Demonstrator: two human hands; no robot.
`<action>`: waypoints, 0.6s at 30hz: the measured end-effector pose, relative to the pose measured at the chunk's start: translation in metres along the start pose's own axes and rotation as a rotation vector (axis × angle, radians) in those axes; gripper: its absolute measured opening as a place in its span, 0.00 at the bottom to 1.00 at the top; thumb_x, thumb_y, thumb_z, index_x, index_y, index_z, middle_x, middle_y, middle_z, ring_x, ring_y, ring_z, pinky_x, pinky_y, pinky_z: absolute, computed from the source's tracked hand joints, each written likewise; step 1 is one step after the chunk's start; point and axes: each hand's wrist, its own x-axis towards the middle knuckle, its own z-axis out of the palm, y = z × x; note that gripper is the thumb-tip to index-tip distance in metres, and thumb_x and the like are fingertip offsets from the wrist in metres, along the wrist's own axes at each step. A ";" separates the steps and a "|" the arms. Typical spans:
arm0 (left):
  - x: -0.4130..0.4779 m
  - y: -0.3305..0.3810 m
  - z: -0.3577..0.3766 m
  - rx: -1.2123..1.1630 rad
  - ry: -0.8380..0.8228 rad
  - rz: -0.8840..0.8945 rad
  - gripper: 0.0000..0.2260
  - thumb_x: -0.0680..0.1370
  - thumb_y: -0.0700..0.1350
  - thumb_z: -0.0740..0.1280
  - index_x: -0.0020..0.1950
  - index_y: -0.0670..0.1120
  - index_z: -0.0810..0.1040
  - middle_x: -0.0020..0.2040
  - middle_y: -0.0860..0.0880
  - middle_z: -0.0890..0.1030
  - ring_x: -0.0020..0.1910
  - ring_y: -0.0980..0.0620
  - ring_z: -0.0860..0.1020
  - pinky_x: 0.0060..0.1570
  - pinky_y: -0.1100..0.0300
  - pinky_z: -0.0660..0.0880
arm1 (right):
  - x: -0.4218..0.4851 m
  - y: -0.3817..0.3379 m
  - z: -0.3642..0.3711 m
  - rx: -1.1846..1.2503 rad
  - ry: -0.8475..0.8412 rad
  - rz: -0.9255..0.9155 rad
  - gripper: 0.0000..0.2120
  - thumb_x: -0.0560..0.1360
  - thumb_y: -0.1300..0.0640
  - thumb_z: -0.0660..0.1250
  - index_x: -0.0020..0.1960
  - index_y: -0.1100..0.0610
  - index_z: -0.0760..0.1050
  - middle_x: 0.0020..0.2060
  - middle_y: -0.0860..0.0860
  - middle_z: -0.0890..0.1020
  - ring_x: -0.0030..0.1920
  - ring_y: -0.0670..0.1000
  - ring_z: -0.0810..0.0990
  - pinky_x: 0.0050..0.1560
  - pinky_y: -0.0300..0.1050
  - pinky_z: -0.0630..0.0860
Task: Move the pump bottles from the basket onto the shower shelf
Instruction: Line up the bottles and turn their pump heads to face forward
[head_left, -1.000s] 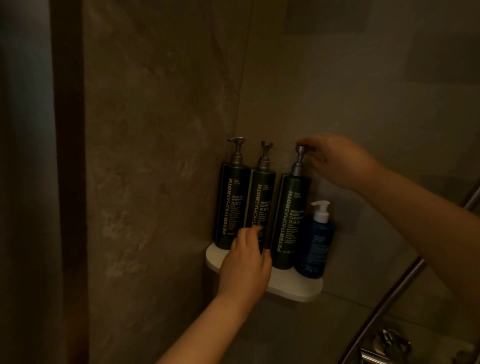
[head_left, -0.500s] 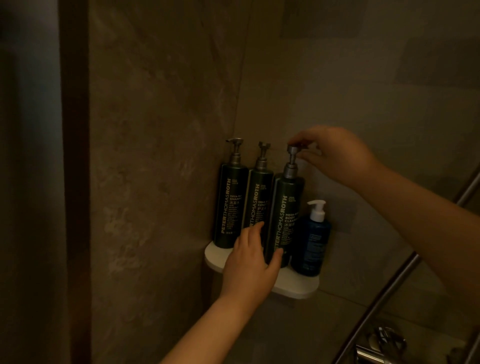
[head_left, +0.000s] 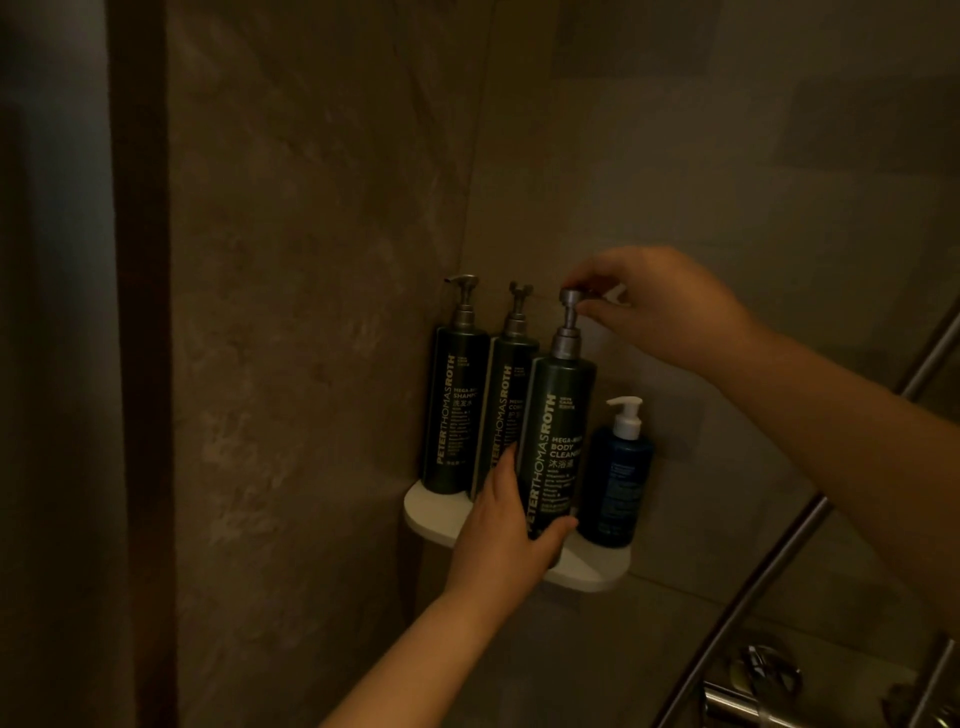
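Dim brown stone walls (head_left: 311, 260) meet in a corner ahead of me, and a slanted metal rail (head_left: 753, 571) runs below my right arm. A white shower shelf (head_left: 431, 514) sits in that corner, under my left hand (head_left: 509, 530). That hand wraps the lower body of the body cleanser bottle (head_left: 558, 447), thumb across the front. The bottle's long axis is close to upright, pump end up, label facing me. My palm hides its base, so I cannot tell if it rests on the shelf. Two matching dark bottles (head_left: 452, 415) stand just left of my grip, and a small blue bottle (head_left: 618, 483) stands just right. My right hand (head_left: 660, 306) pinches the pump head (head_left: 570, 296) above.
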 end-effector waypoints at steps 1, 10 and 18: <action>0.000 -0.001 0.000 0.001 0.003 -0.006 0.41 0.72 0.57 0.70 0.76 0.54 0.47 0.74 0.53 0.60 0.71 0.57 0.61 0.65 0.62 0.60 | 0.000 0.000 -0.001 0.030 -0.011 0.012 0.10 0.76 0.55 0.65 0.56 0.51 0.80 0.50 0.49 0.82 0.50 0.49 0.79 0.52 0.51 0.76; 0.000 -0.002 0.002 0.033 0.033 -0.011 0.41 0.71 0.57 0.70 0.76 0.53 0.49 0.74 0.53 0.61 0.71 0.56 0.61 0.64 0.63 0.60 | 0.006 0.000 -0.006 0.118 -0.036 0.094 0.08 0.76 0.54 0.65 0.52 0.48 0.81 0.40 0.45 0.80 0.41 0.44 0.77 0.41 0.40 0.69; 0.001 0.002 0.000 0.022 0.023 -0.019 0.41 0.71 0.56 0.71 0.76 0.53 0.49 0.74 0.52 0.61 0.71 0.55 0.61 0.66 0.59 0.62 | 0.015 -0.006 -0.020 0.031 -0.109 0.140 0.16 0.79 0.48 0.59 0.47 0.56 0.83 0.29 0.55 0.76 0.28 0.50 0.71 0.30 0.46 0.64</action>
